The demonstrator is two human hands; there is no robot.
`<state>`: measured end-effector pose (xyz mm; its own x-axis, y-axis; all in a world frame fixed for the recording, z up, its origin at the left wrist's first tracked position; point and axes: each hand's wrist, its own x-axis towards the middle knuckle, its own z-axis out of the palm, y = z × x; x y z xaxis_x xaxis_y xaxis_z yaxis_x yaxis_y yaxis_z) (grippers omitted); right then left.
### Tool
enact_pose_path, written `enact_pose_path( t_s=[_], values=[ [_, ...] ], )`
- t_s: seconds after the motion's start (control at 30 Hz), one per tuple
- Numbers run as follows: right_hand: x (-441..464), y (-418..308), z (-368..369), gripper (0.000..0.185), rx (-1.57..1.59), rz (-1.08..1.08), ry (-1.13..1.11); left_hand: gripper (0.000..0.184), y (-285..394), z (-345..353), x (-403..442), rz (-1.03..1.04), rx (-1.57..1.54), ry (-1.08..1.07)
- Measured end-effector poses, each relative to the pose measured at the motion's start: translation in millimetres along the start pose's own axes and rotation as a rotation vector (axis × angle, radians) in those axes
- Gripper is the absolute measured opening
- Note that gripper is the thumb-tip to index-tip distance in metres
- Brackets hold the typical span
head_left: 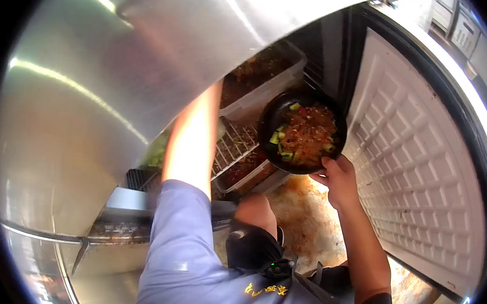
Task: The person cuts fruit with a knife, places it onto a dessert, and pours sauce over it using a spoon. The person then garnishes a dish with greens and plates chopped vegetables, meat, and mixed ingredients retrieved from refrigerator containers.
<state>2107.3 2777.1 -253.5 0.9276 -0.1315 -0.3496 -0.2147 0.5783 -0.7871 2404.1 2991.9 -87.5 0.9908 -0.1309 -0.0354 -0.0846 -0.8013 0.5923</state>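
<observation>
My right hand [339,180] grips the near rim of a round black bowl [271,106], thumb on the inner edge. In the bowl lies a reddish-brown, finely cut food [310,131] with green pieces and red bits. My left forearm [193,140] reaches into the refrigerator, and the hand itself is hidden behind a shiny metal surface. Left of the bowl, a clear plastic tub [275,87] with dark contents sits on the upper level. Below it are a white wire rack [235,146] and another container [242,180] with reddish food.
An open refrigerator door [416,157] with a ribbed white inner panel stands on the right. The curved metal surface [89,126] fills the upper left, over my left arm. Below lies a stained, brownish floor [307,211]. Green food [155,152] shows at the left.
</observation>
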Motion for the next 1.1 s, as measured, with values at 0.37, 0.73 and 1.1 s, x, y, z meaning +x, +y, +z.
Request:
enact_pose_path(
  t_s=[0.37, 0.73, 1.1],
  values=[
    [-73, -43, 19, 0.03, -0.048, 0.09, 0.09, 0.047, 94, 50, -172, 0.694, 0.232, -0.48],
    [-327, -263, 74, 0.033, 0.036, 0.225, 0.382, 0.01, 288, -70, -296, 0.944, -0.193, -0.459],
    [-538, -248, 107, 0.026, 0.538, -0.111, 0.718, 0.046, 458, -97, -463, 1.535, -0.256, -1.023]
  ],
)
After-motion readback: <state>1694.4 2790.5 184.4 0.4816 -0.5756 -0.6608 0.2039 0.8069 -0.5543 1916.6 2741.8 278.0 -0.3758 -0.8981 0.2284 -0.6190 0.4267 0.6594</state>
